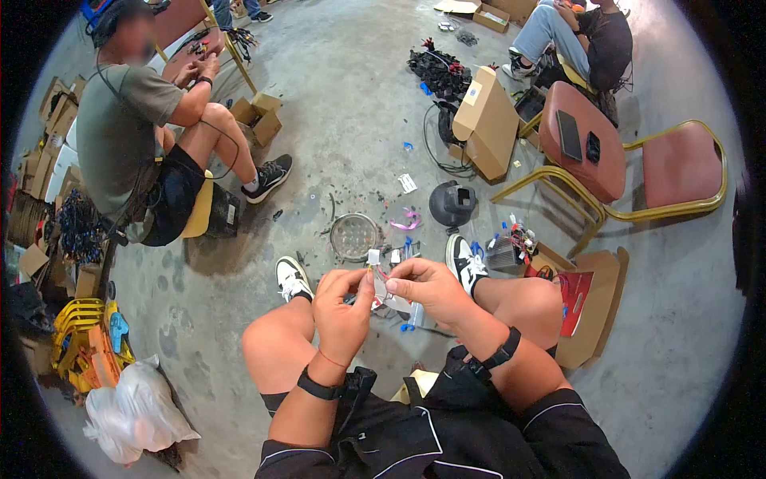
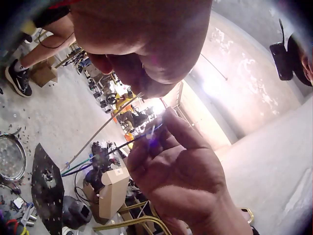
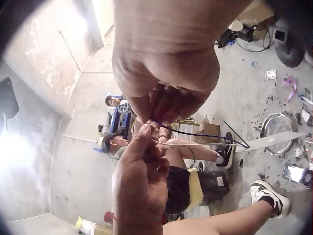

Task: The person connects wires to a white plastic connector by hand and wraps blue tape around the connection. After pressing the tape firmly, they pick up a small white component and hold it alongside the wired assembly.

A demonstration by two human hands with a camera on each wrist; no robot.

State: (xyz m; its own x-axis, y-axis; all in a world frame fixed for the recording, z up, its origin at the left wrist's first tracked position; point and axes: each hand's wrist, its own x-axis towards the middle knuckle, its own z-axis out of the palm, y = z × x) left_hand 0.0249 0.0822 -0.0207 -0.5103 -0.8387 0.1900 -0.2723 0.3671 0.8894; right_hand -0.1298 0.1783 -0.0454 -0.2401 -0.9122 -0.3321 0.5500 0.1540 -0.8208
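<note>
My left hand (image 1: 343, 307) pinches the end of a pale thin wire (image 3: 195, 145) between thumb and fingertips. Facing it, my right hand (image 1: 431, 291) pinches a dark blue wire (image 3: 195, 133), the two sets of fingertips close together. Both wires run to one end of a thin flat panel, dark on the side seen in the left wrist view (image 2: 48, 191) and whitish in the right wrist view (image 3: 274, 141). A shorter green wire (image 3: 234, 132) sticks out from the same end, free of both hands. My palms partly hide the fingertips in the wrist views.
Below my hands, a round metal-rimmed lamp (image 1: 355, 237) lies on the littered floor near a black cup-like part (image 1: 452, 204). An open carton (image 1: 594, 311) and heatsink with wires (image 1: 511, 246) stand right. Chairs (image 1: 582, 140) and a seated person (image 1: 148, 136) are farther off.
</note>
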